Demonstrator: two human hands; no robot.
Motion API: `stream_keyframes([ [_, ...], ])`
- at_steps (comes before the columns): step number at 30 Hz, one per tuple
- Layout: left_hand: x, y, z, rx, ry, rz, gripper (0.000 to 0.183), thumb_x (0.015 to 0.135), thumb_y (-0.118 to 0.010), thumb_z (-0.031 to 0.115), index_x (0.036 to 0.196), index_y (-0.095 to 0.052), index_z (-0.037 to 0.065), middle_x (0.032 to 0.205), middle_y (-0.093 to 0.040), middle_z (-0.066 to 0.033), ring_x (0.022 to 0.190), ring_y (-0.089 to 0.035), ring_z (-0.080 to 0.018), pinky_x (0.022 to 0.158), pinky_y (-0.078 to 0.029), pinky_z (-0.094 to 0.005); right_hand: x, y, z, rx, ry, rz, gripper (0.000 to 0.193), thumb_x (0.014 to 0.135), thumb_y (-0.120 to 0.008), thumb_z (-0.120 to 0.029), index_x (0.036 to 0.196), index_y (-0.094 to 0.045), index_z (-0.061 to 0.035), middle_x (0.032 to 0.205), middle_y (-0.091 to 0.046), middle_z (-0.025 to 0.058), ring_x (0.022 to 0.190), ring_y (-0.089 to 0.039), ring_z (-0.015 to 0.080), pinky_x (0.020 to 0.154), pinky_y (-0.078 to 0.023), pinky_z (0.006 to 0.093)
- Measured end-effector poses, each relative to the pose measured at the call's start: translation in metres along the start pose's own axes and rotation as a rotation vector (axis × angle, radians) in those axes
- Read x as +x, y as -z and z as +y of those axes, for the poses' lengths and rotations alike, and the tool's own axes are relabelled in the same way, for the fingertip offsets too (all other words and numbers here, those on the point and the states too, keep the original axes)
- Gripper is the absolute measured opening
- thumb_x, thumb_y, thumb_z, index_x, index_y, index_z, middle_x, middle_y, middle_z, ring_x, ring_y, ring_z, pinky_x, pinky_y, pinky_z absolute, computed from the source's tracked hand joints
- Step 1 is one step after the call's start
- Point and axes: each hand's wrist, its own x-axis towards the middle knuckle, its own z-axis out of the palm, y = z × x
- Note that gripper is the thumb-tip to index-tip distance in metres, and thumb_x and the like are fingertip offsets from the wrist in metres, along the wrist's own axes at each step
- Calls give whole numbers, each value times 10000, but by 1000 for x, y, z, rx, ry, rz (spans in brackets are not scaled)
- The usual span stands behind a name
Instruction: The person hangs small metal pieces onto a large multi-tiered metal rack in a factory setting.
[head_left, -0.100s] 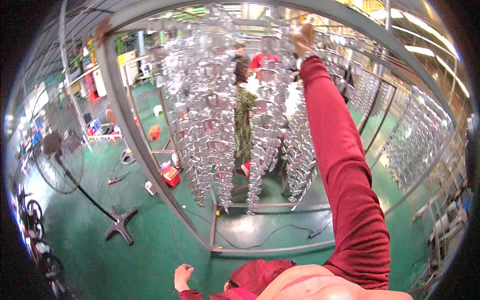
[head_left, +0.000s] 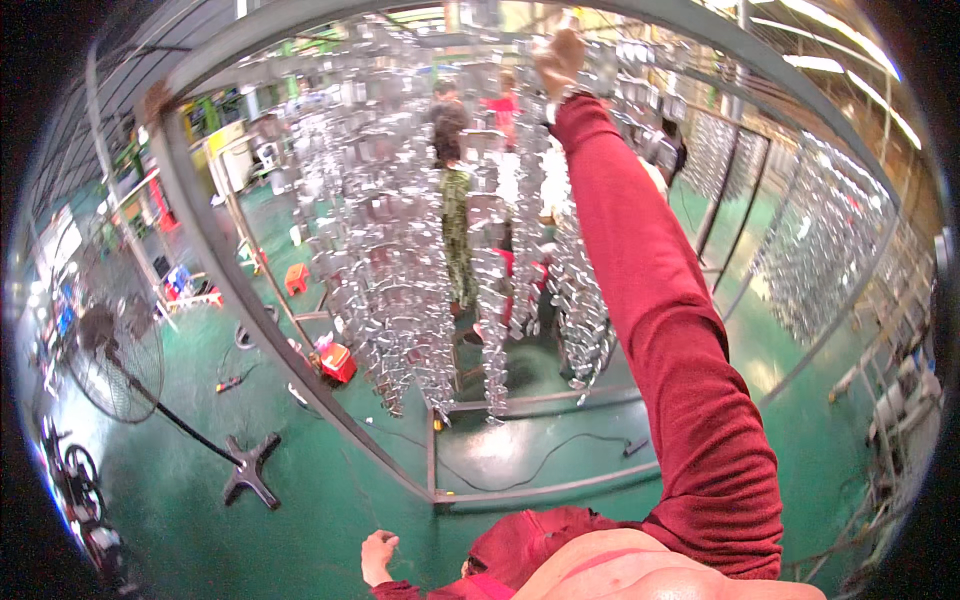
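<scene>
High up, my right hand (head_left: 560,62) reaches to the top of a rack, its arm stretched out in a dark red sleeve. Its fingers look closed; what they hold is too blurred to make out. Long strings of small shiny metal parts (head_left: 380,250) hang close to it, to the left and below. Low at the front, my left hand (head_left: 378,556) hangs beside my body, fingers loosely curled and apart, with nothing visible in it. The grey metal frame (head_left: 270,330) of the rack surrounds the strings.
Behind the strings stands a person in patterned green clothes (head_left: 456,230). A black standing fan (head_left: 125,365) is at left, near a red box (head_left: 337,362) and a small red stool (head_left: 297,278). A cable (head_left: 545,465) crosses the green floor. More strung metal parts (head_left: 825,240) hang at right.
The rack and hanging strings have shifted left in the picture as the view turned. My raised right hand also appears farther left. My left hand has shifted slightly right.
</scene>
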Motion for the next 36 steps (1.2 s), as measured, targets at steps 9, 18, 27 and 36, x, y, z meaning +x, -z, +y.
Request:
stream_keyframes([
  [9,32,-14,68,113,-203,-117,283,734,-638,256,969,-641,99,938,-639,-132,896,-606,-274,780,-467,-369,-88,238,-146,801,-327,-164,372,720,-621,-65,987,-374,11,890,-440,119,765,-474,166,626,-414,297],
  [18,41,-32,127,144,-169,-145,291,741,-638,267,984,-641,106,965,-634,-131,929,-600,-263,797,-464,-366,-18,306,56,972,-587,-6,130,869,-478,-148,897,-532,-34,759,-555,57,623,-491,109,528,-397,240],
  [27,0,-57,151,97,39,-109,287,718,-641,290,964,-660,144,988,-624,-125,946,-589,-260,820,-463,-357,49,166,194,620,-239,-505,388,837,-499,-312,1105,-556,-38,976,-585,34,858,-504,168,742,-381,282],
  [36,-14,-80,143,139,68,-34,297,737,-617,323,964,-643,134,975,-621,-135,936,-585,-294,816,-460,-399,61,140,224,873,-244,-726,332,885,-444,-263,1152,-533,-87,1052,-556,20,881,-505,134,734,-412,272],
])
